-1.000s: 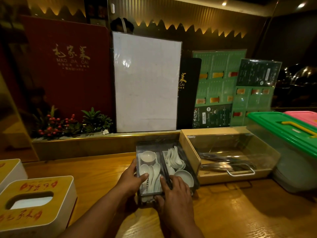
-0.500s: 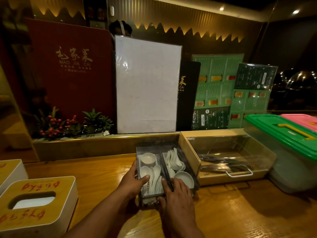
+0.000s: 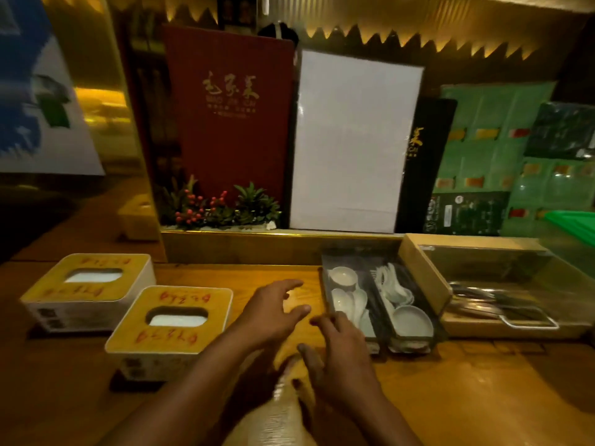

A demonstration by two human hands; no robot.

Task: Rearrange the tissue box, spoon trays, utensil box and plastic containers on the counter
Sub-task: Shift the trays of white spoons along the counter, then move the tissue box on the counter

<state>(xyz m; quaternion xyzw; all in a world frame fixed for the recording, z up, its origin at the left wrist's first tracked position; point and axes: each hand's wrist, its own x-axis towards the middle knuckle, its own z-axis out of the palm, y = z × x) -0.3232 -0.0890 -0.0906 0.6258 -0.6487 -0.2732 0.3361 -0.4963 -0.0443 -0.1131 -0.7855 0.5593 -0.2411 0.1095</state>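
Nearest to me, at six o'clock, my two bare forearms reach out over the warm brown wooden table [image 3: 467, 397]. My right hand [image 3: 341, 352] hovers just left of the spoon trays, fingers loosely spread and gripping nothing; I cannot tell whether its fingertips touch the tray edge. My left hand [image 3: 273, 313] sits at about eleven o'clock from it, fingers splayed and empty above bare wood.

At nine o'clock from my hands stands the near square tissue box with a yellow top and red lettering [image 3: 170, 329], white tissue showing through its oval slot. A second matching tissue box [image 3: 88, 288] stands beyond it, at about ten o'clock, close by but apart.

At two o'clock from my hands are the two dark narrow spoon trays [image 3: 381, 312], side by side and touching, filled with white ceramic spoons [image 3: 351, 302] and small white dishes. Just right of them, at three o'clock, lies the pale wooden utensil box with a clear lid [image 3: 483, 284]; metal cutlery shows through the lid. At the far right edge a green lid of a plastic container [image 3: 576, 222] is partly in view.

Farthest, at twelve o'clock, a tall red menu board with gold lettering [image 3: 230, 107] and a white blank panel [image 3: 351, 140] stand upright behind a strip of green plants with red berries [image 3: 219, 207].
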